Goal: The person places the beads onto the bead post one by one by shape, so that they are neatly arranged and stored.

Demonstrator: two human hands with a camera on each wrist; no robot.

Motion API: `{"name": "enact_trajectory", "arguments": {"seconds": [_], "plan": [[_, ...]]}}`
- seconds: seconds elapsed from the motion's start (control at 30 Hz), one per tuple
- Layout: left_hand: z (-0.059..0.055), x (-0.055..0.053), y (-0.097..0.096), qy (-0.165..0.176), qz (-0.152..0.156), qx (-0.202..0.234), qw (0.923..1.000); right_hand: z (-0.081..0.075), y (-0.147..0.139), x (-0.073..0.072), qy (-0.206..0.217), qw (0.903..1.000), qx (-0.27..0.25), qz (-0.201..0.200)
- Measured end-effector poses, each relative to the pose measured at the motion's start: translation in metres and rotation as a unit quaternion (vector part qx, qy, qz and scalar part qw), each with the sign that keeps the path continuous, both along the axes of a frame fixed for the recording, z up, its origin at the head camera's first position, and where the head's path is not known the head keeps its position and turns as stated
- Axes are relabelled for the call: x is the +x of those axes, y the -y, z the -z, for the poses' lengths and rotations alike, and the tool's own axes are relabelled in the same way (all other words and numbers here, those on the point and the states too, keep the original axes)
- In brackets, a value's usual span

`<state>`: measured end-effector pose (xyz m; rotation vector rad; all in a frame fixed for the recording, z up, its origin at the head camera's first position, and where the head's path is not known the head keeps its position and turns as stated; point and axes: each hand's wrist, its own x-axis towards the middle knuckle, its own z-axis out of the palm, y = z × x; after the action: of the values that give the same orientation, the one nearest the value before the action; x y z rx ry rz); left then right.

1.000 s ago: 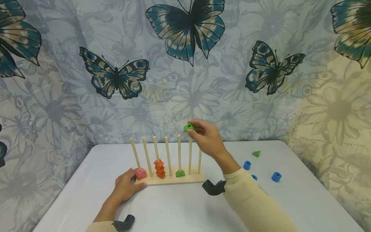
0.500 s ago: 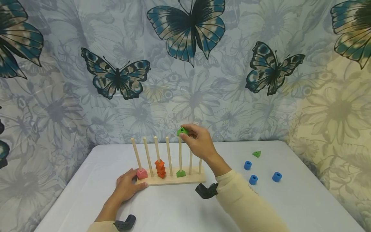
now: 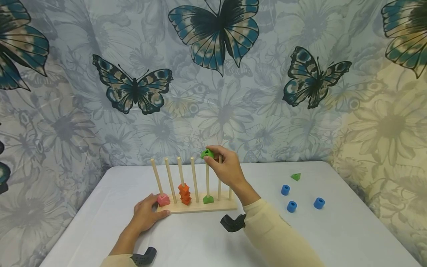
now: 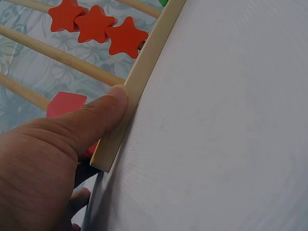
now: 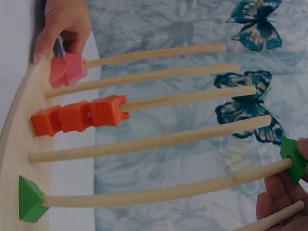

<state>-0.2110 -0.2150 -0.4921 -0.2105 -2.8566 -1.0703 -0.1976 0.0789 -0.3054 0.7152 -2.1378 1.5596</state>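
A wooden peg stand (image 3: 197, 209) with several upright pegs stands on the table. My left hand (image 3: 145, 213) grips its left end, thumb on the front edge in the left wrist view; the other fingers are partly hidden behind. Between thumb and fingers my right hand (image 3: 228, 167) pinches a green triangular block (image 5: 290, 149) at the top of a peg, the peg's tip right at its hole. Low on that same peg sits another green triangular block (image 3: 208, 200). Three orange star blocks (image 4: 96, 25) are stacked on one peg, and pink blocks (image 5: 69, 70) sit on the leftmost.
To the right on the white table (image 3: 267, 241) lie a loose green triangular block (image 3: 295, 177) and three blue cylinders (image 3: 319, 203). A butterfly-patterned cloth (image 3: 227, 111) hangs behind the table.
My right hand has moved left and slightly down with the green triangular block, bringing it to the top of the peg with the other green block. My left hand stays on the stand.
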Motion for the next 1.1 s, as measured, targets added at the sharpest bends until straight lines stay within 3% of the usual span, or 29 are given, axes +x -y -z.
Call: {"name": "enact_trajectory", "arguments": {"seconds": [0.27,1.1], "plan": [[0.0,0.0,-0.001,-0.002,0.0,-0.005,1.0,0.008,0.0,-0.005,0.008,0.9996,-0.026,-0.01],[0.0,0.001,-0.001,-0.001,-0.003,-0.008,1.0,0.047,-0.002,-0.008,0.093,0.9931,-0.066,-0.027]]}}
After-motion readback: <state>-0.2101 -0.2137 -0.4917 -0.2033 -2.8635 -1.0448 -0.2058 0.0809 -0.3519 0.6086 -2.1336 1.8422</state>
